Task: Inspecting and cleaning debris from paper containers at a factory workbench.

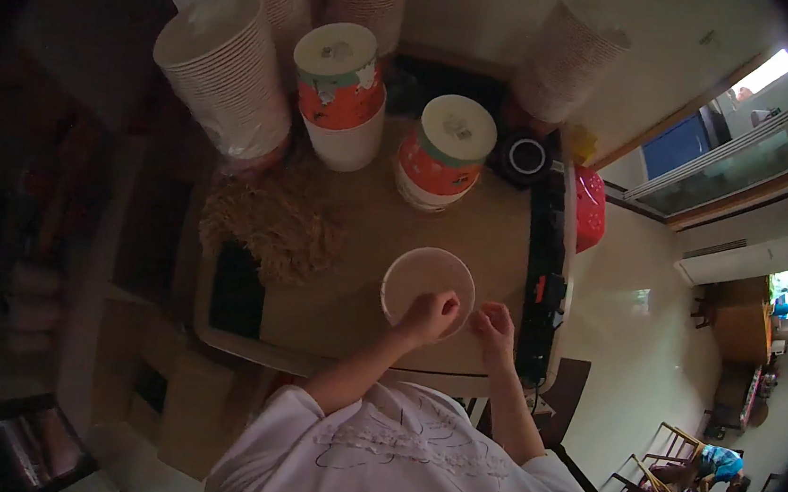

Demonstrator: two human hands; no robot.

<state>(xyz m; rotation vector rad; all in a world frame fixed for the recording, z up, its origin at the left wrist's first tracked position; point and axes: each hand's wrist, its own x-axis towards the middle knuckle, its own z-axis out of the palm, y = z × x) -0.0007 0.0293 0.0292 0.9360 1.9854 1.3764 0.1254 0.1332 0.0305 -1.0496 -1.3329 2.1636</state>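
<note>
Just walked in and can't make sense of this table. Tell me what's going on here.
A person in a white shirt leans over a brown table. The left hand rests on the near rim of a round white lid; the right hand sits just beside it, fingers pinched, on something too small to tell. Farther back stand two tubs with orange wrappers, stacks of paper cups, a roll of tape, and a heap of tan shredded filler.

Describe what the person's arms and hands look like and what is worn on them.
Both forearms are bare. The left hand and right hand wear no gloves; rings or a watch can't be made out. Short white sleeves of a white T-shirt with a faint line drawing end above the elbows.
</note>
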